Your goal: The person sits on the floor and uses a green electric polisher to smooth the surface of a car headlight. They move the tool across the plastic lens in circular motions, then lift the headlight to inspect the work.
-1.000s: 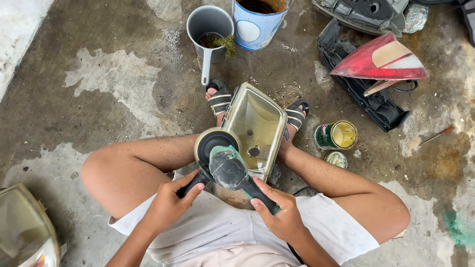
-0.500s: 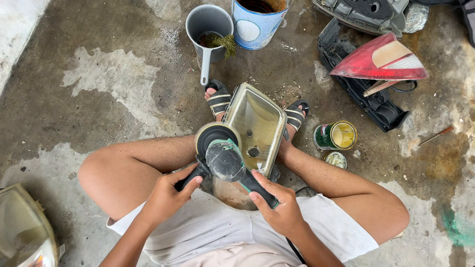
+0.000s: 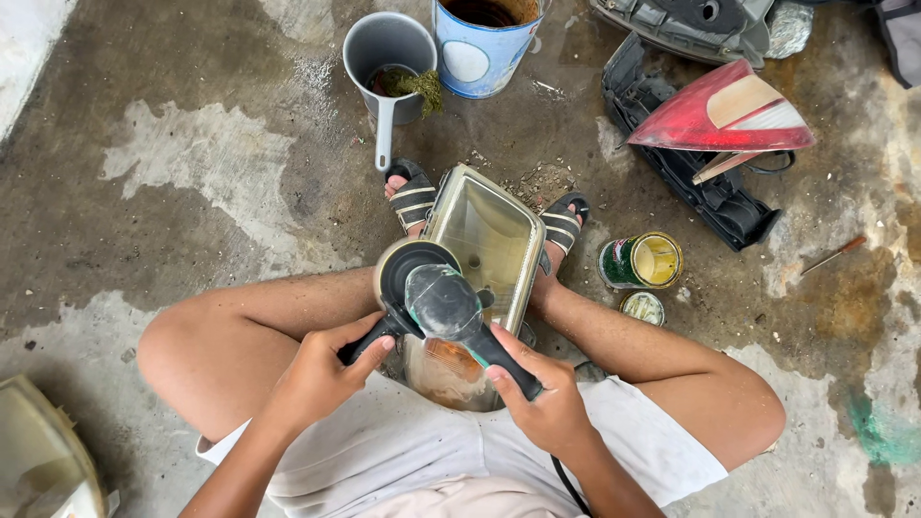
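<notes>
Here, both hands on polisher [image 3: 436, 302].

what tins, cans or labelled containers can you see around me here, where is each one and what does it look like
Blue bucket: top centre, round, blue with a white round label patch.
Open tin: right of the right foot, on its side, green wall, yellow inside.
Tin lid: just below that tin, flat, round, pale.
Grey scoop: left of the bucket, long handle, greenish stuff inside.

a headlamp housing [image 3: 484, 240] stands between the person's sandalled feet, a power polisher [image 3: 436, 297] resting on its near left edge. beyond the feet sit a handled scoop [image 3: 387, 48] and, right of it, a bucket [image 3: 484, 48]. an open tin [image 3: 641, 261] lies right of the housing.
</notes>
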